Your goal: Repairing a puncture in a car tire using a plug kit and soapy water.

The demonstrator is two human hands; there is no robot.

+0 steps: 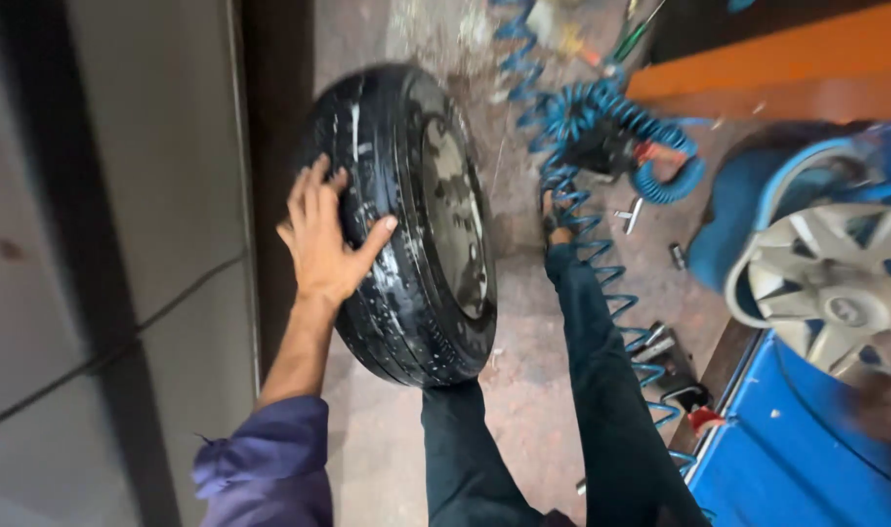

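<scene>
Tyre (406,224) upright on the floor (523,390), wet tread leaning against the person's knee. Left hand (323,239) spread flat on the tread, steadying, not gripping. Right hand out of view (cannot tell). Silver wheel cover (826,283) sits apart, near coiled blue hose (601,137).

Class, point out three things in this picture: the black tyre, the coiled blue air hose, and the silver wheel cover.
black tyre (392,293), head view, on its wet tread.
coiled blue air hose (601,112), head view, on the bunched coils.
silver wheel cover (836,293), head view, on a spoke.
</scene>
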